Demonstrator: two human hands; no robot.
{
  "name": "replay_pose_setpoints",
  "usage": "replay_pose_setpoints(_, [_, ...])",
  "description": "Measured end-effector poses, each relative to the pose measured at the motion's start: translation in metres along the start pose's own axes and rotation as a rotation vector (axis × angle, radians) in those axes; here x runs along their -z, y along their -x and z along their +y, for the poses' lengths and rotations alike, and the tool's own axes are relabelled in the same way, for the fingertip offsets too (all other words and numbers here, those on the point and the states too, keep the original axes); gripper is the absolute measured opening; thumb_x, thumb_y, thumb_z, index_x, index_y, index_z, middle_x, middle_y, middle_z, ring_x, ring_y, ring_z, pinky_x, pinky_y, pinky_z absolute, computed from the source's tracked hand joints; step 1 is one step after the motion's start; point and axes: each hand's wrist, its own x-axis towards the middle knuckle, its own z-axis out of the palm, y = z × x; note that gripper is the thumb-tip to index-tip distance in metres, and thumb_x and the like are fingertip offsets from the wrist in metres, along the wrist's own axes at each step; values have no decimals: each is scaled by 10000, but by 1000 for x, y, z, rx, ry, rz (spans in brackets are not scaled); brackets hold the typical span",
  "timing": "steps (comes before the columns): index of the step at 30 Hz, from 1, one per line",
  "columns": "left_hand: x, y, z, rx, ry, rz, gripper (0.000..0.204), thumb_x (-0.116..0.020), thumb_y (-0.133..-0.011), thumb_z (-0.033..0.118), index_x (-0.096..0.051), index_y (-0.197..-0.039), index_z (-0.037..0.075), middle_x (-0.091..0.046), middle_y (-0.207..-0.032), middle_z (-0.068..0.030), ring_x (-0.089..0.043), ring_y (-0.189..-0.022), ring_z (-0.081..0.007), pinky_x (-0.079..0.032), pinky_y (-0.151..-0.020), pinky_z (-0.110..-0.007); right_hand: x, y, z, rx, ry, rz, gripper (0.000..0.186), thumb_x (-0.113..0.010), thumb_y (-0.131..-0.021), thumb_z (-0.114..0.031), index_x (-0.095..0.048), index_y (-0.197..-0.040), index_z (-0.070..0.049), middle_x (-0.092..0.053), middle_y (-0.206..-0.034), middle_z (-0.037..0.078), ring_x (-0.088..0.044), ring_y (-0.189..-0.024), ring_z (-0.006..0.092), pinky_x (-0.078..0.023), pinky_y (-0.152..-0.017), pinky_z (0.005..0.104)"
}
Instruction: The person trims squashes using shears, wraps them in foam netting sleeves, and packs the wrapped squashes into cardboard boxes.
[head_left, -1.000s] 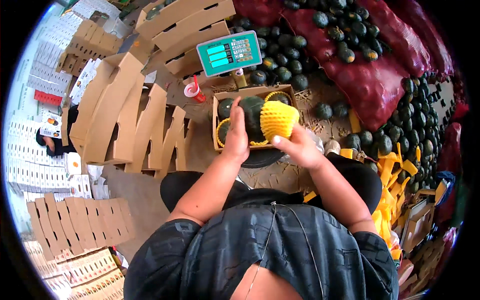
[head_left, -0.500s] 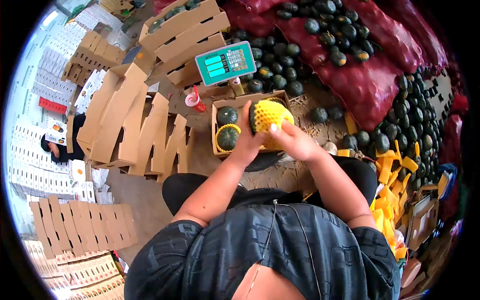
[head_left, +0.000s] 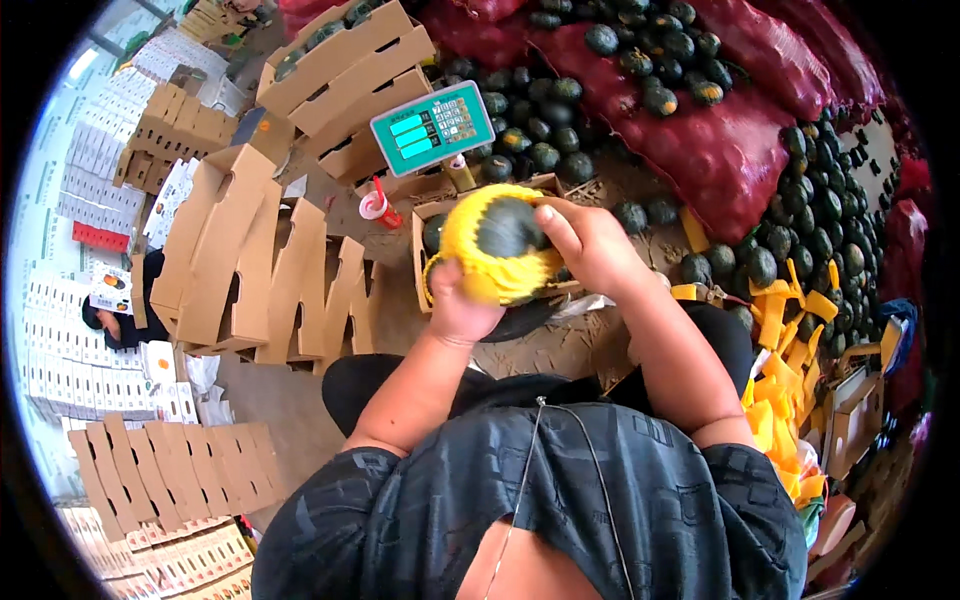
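Observation:
Both my hands hold a dark green squash (head_left: 507, 232) in a yellow foam net (head_left: 467, 218), raised over an open cardboard box (head_left: 420, 223). My left hand (head_left: 462, 307) grips the lower left of the net, its fingers partly blurred. My right hand (head_left: 592, 247) wraps round the right side, thumb on top. Other squash in the box are mostly hidden behind the held one. Just behind stands a scale display (head_left: 430, 130) on a post, with a red cup with a straw (head_left: 380, 210) to its left.
Folded cardboard boxes (head_left: 220, 250) stand at left, beside stacked white cartons (head_left: 95, 190). Red mesh sacks (head_left: 690, 160) and piled dark squash (head_left: 810, 210) fill the upper right. Yellow foam nets (head_left: 775, 410) lie heaped at my right. Part of another person (head_left: 110, 325) shows at far left.
The yellow net, earlier held upright covering the squash's side, now rings it, with green skin facing up. My left hand moved down and left; my right hand moved up onto the squash's right side.

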Motion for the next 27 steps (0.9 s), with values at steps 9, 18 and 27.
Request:
replay_pose_setpoints(9, [-37,-12,29,-95,311,84,578,-305,-861,514,-388,-1289,135,-415,-1310,-88,-404,-1198,-273,-306,-1014,-454,-36,29,4,551,9,327,488,-621,-777,-250,-476,-1195,-43,-480,-1162,132,-460,-1098,274,-303,-985,438])
replay_pose_setpoints(18, [-1,-7,-3,-116,-244,126,671,-659,-766,66,-278,-1315,126,-409,-1256,-52,-417,-1176,-217,-372,-976,-384,-47,0,32,-54,-1113,425,406,-466,-924,-196,-367,-1275,-18,-503,-1160,79,-484,-1047,142,-390,-909,262])
replay_pose_setpoints(27, [17,-3,-3,-57,-183,-14,913,-706,-669,17,-166,-1392,158,-319,-1343,-67,-339,-1234,-216,-295,-1029,-369,-36,4,44,-63,-1048,220,376,-432,-936,-213,-399,-1266,-36,-487,-1189,71,-468,-1071,142,-372,-928,272])
